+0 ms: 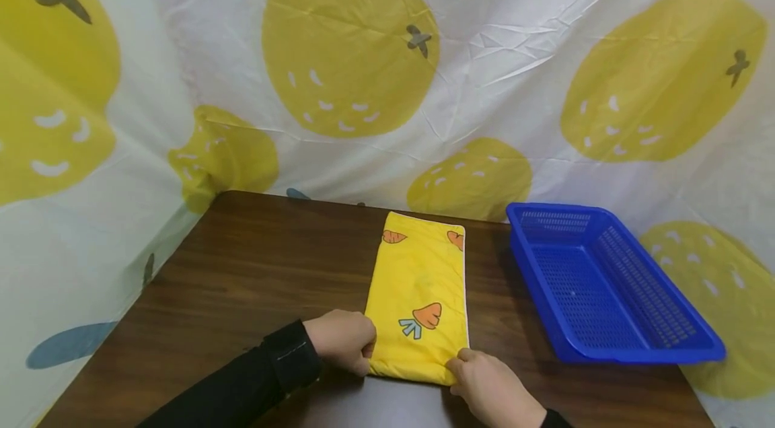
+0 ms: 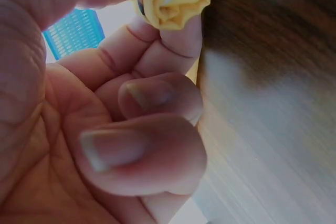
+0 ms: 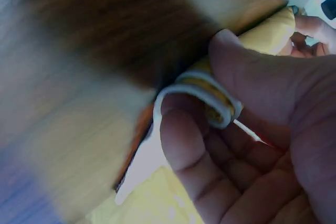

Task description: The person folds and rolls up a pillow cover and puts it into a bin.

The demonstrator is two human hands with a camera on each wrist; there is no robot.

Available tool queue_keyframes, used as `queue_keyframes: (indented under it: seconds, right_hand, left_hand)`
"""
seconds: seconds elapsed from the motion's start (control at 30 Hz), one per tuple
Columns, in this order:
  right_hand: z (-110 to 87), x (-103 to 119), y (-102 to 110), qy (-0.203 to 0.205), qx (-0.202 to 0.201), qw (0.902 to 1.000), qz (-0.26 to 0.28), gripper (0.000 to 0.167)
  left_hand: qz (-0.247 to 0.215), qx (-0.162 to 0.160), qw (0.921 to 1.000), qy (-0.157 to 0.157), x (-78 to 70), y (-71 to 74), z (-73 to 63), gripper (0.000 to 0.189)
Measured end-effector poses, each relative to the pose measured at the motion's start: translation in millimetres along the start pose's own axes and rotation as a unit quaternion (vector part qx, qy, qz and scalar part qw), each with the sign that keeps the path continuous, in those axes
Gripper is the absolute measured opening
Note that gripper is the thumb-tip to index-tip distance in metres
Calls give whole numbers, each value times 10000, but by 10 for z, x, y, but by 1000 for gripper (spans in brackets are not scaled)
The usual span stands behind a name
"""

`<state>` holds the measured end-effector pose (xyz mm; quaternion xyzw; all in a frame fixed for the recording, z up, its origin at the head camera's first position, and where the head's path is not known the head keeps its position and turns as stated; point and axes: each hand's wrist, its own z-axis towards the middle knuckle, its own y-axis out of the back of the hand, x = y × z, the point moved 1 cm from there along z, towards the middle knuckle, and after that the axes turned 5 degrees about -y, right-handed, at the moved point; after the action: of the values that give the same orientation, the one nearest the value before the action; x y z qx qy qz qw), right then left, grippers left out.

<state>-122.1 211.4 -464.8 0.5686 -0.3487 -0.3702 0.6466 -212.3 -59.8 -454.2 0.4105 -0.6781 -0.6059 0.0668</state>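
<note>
A yellow cloth (image 1: 418, 280) printed with carrots lies lengthwise on the table, folded into a long strip with white trim along its right side. Its near end is rolled up; the coiled end of the roll (image 2: 176, 1) shows in the left wrist view. My left hand (image 1: 345, 340) pinches the roll at its left end, thumb above and fingers curled beneath. At the right end my right hand (image 1: 493, 387) grips the roll between thumb and fingers, and the white-edged layers (image 3: 210, 95) spiral there in the right wrist view.
A blue perforated plastic basket (image 1: 587, 287) stands on the right side of the brown wooden table (image 1: 272, 253). A white curtain (image 1: 502, 58) printed with big yellow fruit hangs behind the table and along both sides.
</note>
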Motion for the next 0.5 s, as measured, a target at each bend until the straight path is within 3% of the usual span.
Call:
queue_keyframes:
  seconds: [0.2, 0.3, 0.37, 0.5]
  right_hand:
    - [-3, 28, -41, 278, -779, 9951, -539, 24]
    - [34, -9, -28, -40, -550, 9985, -18, 24]
    - [92, -55, 7, -418, -160, 9976, 523, 22]
    - [215, -163, 72, -1091, 546, 9830, 1372, 19]
  left_hand:
    - [32, -44, 10000, 7, -17, -1, -14, 38]
    - [-20, -128, 9999, -47, -3, -17, -19, 35]
    - [-52, -173, 9998, -42, 8, -25, -22, 32]
    - [1, -305, 9995, -67, 20, -60, -24, 27]
